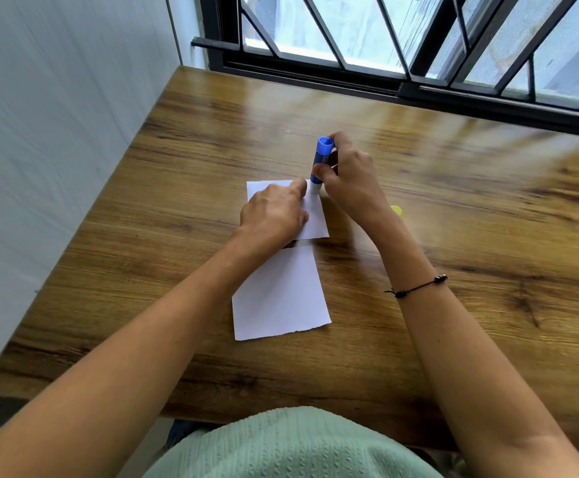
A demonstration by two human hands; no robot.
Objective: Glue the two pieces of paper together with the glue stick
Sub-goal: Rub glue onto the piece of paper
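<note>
Glue is being applied to the far sheet of paper (317,217), which lies at the centre of the frame on the wooden table (453,201). The glue stick (321,160) is held nearly upright, its white tip pressed onto the upper right corner of that sheet, just above and to the right of the left hand (274,215). The right hand (348,174) is closed around the blue barrel, with the fingers wrapped on the side and the thumb low near the collar. The left hand is laid flat on the sheet, fingers together and pressed down, so the paper is pinned while it is rubbed.

For the step to be done well, the stick should probably be drawn in short, even strokes along the edge that is to be joined, with light pressure so the thin paper is not wrinkled or dragged. The pinning hand is best kept close to the tip, as it is now, and shifted as the strokes advance. The glue should be carried right to the edge but not onto the table.

The near sheet of paper (281,294) is left lower in the frame, just below the far sheet, with a narrow gap of table between them; it is crossed by the left forearm. A yellow cap (397,211) is partly hidden behind the right wrist.
</note>
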